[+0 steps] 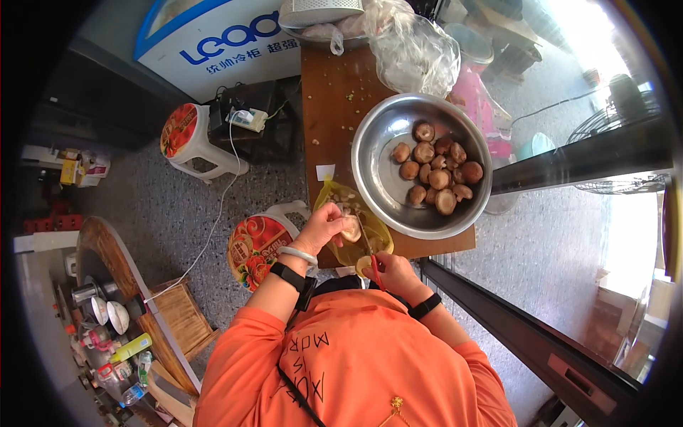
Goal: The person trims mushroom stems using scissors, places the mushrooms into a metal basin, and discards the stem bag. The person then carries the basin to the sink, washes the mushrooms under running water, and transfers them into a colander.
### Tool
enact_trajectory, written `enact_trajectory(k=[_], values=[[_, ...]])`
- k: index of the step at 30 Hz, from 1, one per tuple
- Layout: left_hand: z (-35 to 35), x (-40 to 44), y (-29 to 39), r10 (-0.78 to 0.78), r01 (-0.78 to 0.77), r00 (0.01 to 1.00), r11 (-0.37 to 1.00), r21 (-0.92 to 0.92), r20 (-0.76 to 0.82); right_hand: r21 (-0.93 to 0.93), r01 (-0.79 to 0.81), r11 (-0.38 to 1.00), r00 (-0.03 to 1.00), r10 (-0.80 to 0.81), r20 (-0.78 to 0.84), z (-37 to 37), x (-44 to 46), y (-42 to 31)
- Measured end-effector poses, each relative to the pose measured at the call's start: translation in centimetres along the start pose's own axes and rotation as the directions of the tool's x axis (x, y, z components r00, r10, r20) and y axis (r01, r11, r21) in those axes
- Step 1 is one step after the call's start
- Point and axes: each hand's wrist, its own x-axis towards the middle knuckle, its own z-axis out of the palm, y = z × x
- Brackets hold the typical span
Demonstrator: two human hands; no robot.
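In my left hand [326, 228] a pale shiitake mushroom [351, 228] is pinched between fingers and thumb, its light underside showing. My right hand [397, 275] grips red-handled scissors [376, 273], whose blades point up beside the mushroom. Below both hands lies a yellow plastic bag [380, 240] at the table's near edge, with small pale pieces inside it. A large steel bowl [364, 153] stands just beyond my right hand. Several brown shiitake mushrooms [438, 178] are gathered in it, mostly toward its right side.
The brown table [334, 92] carries scattered crumbs and a small white paper [325, 173]. At its far end are a metal strainer [320, 13] and a clear plastic bag [420, 57]. Two patterned stools [257, 245] [179, 132] stand to the left, and a white cable [226, 192] crosses the floor.
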Motion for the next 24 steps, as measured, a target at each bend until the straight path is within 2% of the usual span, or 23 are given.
enact_trajectory(k=[4, 5, 6, 10, 14, 17, 20, 22, 24], values=[[-0.7, -0.5, -0.6, 0.082, -0.082, 0.996, 0.996, -0.025, 0.017, 0.034, -0.045, 0.998, 0.998, 0.044, 0.044, -1.1, -0.5, -1.5], [-0.8, -0.6, -0.4, 0.077, -0.078, 0.997, 0.995, 0.066, 0.017, 0.052, -0.096, 0.994, 0.992, 0.091, 0.086, -1.7, -0.7, -2.1], [-0.9, -0.8, -0.3, 0.072, -0.074, 0.997, 0.985, 0.157, 0.019, 0.008, -0.074, 0.997, 0.994, 0.073, 0.080, -1.9, -0.8, -2.2], [-1.4, -0.9, -0.7, -0.055, 0.031, 0.991, 0.981, 0.190, 0.121, -0.115, -0.010, 0.993, 0.995, 0.021, 0.094, -1.5, -0.5, -1.3], [-0.4, -2.0, 0.5, -0.086, 0.052, 0.990, 0.958, 0.283, 0.108, -0.124, 0.009, 0.992, 0.992, 0.007, 0.125, -0.7, -0.1, -0.8], [-0.1, -2.2, 0.8, -0.107, 0.046, 0.981, 0.940, 0.338, 0.164, -0.155, 0.078, 0.985, 0.994, -0.065, 0.088, -0.4, 0.0, -1.0], [-0.1, -2.1, 0.4, -0.067, 0.013, 0.987, 0.942, 0.336, 0.148, -0.126, 0.106, 0.986, 0.992, -0.095, 0.087, -0.3, 0.0, -1.1], [-0.9, -1.3, -0.9, -0.045, -0.019, 0.986, 0.928, 0.372, 0.163, -0.090, 0.144, 0.986, 0.990, -0.142, 0.024, 0.2, 0.3, -0.5], [-1.3, -1.0, -1.4, -0.087, 0.028, 0.986, 0.926, 0.377, 0.140, -0.082, 0.105, 0.991, 0.993, -0.100, 0.063, 0.3, 0.3, -0.5]])
